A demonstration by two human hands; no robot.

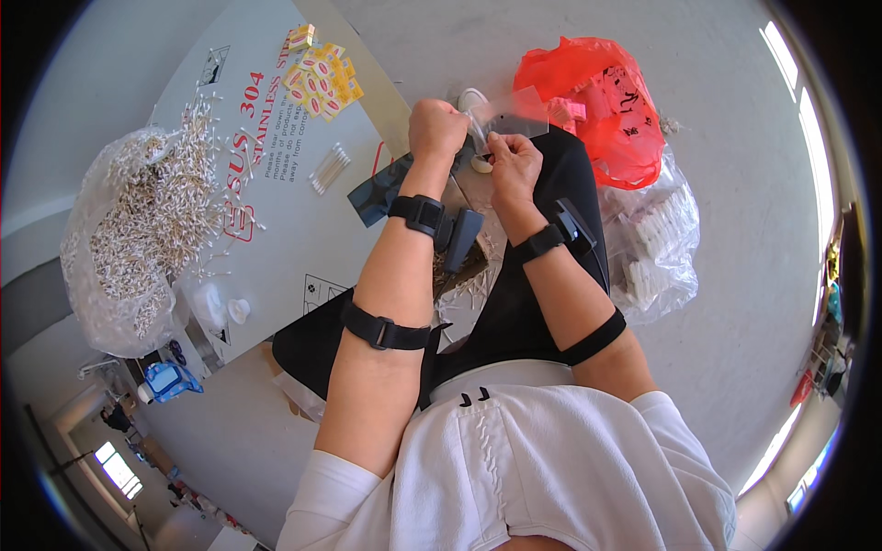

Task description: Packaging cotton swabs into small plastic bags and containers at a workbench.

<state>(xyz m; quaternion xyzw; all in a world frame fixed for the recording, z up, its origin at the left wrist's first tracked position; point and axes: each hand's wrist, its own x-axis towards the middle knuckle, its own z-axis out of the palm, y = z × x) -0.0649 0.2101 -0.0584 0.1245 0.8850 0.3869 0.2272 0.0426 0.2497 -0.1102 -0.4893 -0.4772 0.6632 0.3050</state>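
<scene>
A pale floor (744,220) spreads across the right of the frame, and a grey table (266,285) slants in from the upper left. At upper centre, the right hand (515,170) pinches a clear sachet (522,110) between thumb and fingers; the film rises just above those fingertips, right of the left hand (438,130). That one is curled into a fist; I can't tell whether it grips the sachet too. A red bag (634,167) sits at upper right, cotton swabs (138,234) heap at far left, and yellow packets (320,84) lie at upper left.
</scene>
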